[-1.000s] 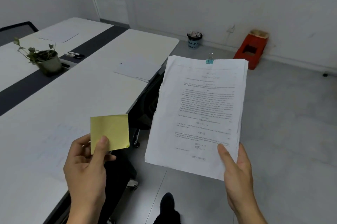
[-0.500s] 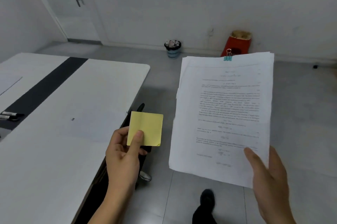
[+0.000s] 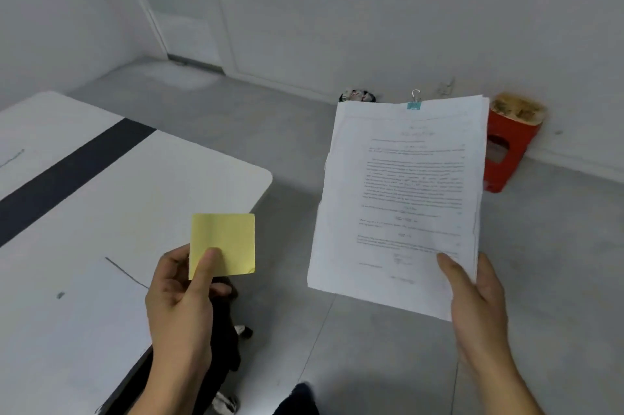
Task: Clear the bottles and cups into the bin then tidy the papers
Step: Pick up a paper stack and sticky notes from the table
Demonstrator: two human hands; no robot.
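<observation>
Head view: paper stack (image 3: pixel 401 198) in grip of right hand (image 3: pixel 472 299), sticky note (image 3: pixel 229 239) in pinch of left hand (image 3: pixel 182 299).

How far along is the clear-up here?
Done, apparently: no bottles or cups show on the table; the bin by the wall holds rubbish. In hand: right hand holds the clipped paper stack, left hand pinches a yellow sticky note. Left: setting both down; a loose sheet lies on the table.

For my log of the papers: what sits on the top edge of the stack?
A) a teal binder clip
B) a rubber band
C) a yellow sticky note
A: a teal binder clip bites the top edge of the paper stack that the right hand holds.
</observation>
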